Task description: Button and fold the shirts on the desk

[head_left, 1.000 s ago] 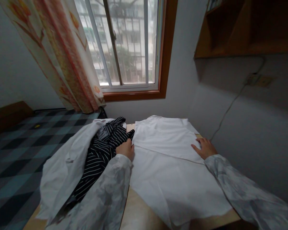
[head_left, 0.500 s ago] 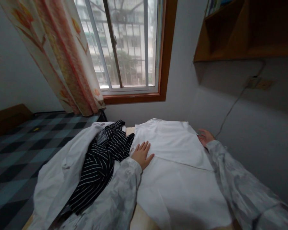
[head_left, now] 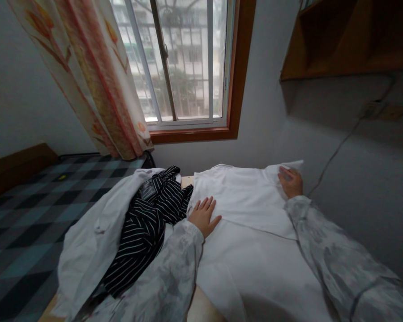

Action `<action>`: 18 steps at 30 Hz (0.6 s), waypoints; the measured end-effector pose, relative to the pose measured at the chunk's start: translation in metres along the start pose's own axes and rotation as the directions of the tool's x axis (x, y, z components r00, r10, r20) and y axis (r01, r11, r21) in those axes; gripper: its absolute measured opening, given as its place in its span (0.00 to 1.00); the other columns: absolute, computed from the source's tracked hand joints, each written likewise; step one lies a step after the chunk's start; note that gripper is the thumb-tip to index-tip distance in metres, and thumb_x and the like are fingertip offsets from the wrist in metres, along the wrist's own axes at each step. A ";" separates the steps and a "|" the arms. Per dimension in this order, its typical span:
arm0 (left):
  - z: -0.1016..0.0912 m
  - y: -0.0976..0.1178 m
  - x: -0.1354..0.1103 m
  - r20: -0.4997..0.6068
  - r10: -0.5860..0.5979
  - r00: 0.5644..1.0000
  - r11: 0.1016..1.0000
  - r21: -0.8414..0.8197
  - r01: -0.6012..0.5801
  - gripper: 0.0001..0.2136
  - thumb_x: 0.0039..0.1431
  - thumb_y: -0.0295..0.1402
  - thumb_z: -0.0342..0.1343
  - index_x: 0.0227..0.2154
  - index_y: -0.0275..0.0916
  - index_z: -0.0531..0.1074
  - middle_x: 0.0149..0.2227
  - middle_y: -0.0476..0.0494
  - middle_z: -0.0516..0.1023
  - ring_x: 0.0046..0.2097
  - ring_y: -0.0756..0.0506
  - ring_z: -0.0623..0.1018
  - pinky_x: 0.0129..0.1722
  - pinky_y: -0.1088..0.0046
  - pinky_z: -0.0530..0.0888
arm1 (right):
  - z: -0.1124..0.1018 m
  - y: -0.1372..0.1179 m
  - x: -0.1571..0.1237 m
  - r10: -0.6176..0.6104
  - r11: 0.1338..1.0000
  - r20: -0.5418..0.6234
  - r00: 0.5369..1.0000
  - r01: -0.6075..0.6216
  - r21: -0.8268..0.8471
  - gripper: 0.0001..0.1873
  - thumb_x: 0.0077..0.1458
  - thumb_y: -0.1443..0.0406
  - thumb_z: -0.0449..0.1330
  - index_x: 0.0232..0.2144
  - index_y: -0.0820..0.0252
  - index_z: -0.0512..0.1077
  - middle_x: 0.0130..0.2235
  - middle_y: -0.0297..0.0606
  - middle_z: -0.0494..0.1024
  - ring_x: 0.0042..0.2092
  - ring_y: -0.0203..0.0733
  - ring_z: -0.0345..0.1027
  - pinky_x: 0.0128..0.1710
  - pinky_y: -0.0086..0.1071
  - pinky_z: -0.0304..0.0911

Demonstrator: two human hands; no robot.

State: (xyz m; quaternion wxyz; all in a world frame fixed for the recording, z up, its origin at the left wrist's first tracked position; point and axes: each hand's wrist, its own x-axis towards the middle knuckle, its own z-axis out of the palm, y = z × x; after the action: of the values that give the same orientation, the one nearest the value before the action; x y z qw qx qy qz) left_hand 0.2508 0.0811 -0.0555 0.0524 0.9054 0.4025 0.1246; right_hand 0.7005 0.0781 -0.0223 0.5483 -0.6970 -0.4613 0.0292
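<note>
A white garment (head_left: pixel 245 197), perhaps a shirt, lies spread and partly folded in front of me, with a crosswise fold line below its middle. My left hand (head_left: pixel 204 216) rests flat on its left side, fingers apart. At the upper right, my right hand (head_left: pixel 291 182) has its fingers closed on the garment's edge, where a pointed flap of cloth sticks out past the fingertips. To the left lies a black garment with white stripes (head_left: pixel 139 230), beside and partly on another crumpled white garment (head_left: pixel 87 243).
A light wooden surface (head_left: pixel 201 308) shows under the clothes. On the left is a bed with a checked cover (head_left: pixel 23 223). A flowered curtain (head_left: pixel 97 80) hangs beside the window (head_left: pixel 188 67). A wooden shelf (head_left: pixel 332 67) and a cable (head_left: pixel 336 150) are on the right wall.
My right hand has moved up and inward at the garment's right edge, and a flap of white cloth now sticks out there. My left hand stays flat on the garment. The view has shifted slightly.
</note>
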 end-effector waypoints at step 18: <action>-0.003 0.001 0.001 -0.008 -0.006 1.000 0.999 -0.047 0.006 0.32 0.72 0.51 0.50 0.74 0.44 0.60 0.77 0.39 0.57 0.77 0.35 0.58 0.76 0.47 0.53 | 0.025 -0.042 -0.060 -0.274 0.867 0.509 0.816 0.438 -0.236 0.20 0.67 0.49 0.57 0.44 0.52 0.84 0.44 0.44 0.87 0.47 0.53 0.78 0.55 0.46 0.70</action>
State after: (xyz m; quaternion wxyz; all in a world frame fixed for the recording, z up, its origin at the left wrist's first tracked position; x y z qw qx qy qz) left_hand 0.2511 0.0809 -0.0523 0.0724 0.9021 0.4025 0.1377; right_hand 0.6266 0.0551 -0.0265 0.2888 -0.6539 -0.6993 0.0079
